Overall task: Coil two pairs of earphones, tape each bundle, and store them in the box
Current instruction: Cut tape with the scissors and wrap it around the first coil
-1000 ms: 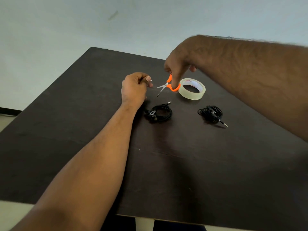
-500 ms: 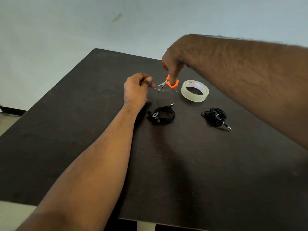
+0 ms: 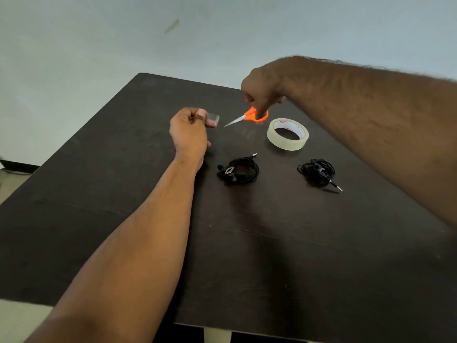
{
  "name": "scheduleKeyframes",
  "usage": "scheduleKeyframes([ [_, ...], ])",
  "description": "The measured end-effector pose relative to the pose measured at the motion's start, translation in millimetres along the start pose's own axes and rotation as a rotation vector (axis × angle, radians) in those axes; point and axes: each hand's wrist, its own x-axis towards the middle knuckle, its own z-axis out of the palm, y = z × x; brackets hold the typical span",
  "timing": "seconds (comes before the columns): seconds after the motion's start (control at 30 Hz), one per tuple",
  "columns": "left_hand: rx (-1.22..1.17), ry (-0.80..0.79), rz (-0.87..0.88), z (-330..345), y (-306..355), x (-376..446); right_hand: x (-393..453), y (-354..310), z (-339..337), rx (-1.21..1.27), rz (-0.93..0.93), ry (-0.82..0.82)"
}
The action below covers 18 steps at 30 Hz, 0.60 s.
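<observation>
Both earphone coils (image 3: 238,170) (image 3: 317,171) lay wound but seemingly untaped on the table (image 3: 123,194), the left hand (image 3: 189,131) pinching a cut tape strip (image 3: 213,119), the right hand (image 3: 259,94) gripping scissors (image 3: 249,116); taping and boxing remained, no box visible.

- You have a dark brown table (image 3: 272,256) under everything, its wood grain faintly visible; its far corner is rounded and its near edge runs along the bottom of the view.
- Behind the table you see a plain pale grey-blue wall (image 3: 99,33) with one small darker smudge (image 3: 172,26) high up.
- At the far left, where wall meets floor, you can make out a dark strip (image 3: 17,166); what it is cannot be told.
</observation>
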Motion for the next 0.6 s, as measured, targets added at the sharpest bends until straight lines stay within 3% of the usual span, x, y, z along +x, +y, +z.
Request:
scheduleKeyframes([
  [0.1,-0.024,0.031,-0.024,0.1,2.3,-1.6,-22.2,2.2,-3.9,-0.003,-0.024,0.044],
  [0.3,-0.112,0.057,-0.078,-4.3,7.6,-3.8,-61.8,16.5,39.4,0.359,0.103,0.315],
  [0.47,-0.113,-0.029,-0.058,-3.7,11.5,-12.4,-108.6,16.9,74.5,0.519,0.303,0.345],
  [0.6,-0.109,-0.122,-0.052,-7.0,15.4,-20.6,-141.2,-5.3,108.5,0.490,0.440,0.201],
])
